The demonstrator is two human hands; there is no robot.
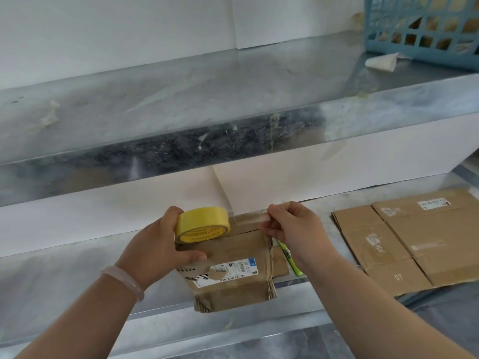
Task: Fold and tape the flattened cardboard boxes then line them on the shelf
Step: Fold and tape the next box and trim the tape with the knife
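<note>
A small brown cardboard box [233, 278] with a shipping label sits on the lower metal shelf [64, 275], poking over its front edge. My left hand [155, 244] grips a yellow tape roll [202, 225] just above the box's far left corner. My right hand [293, 229] pinches the free end of a clear tape strip [248, 216] stretched from the roll across the box's far edge. Several flattened cardboard boxes [407, 239] lie in a stack to the right on the same shelf.
A green pen-like cutter [291, 260] lies on the shelf under my right wrist, beside the box. The upper metal shelf [181, 99] carries a blue plastic basket [425, 27] at its right end, with a scrap of paper [381, 60] beside it.
</note>
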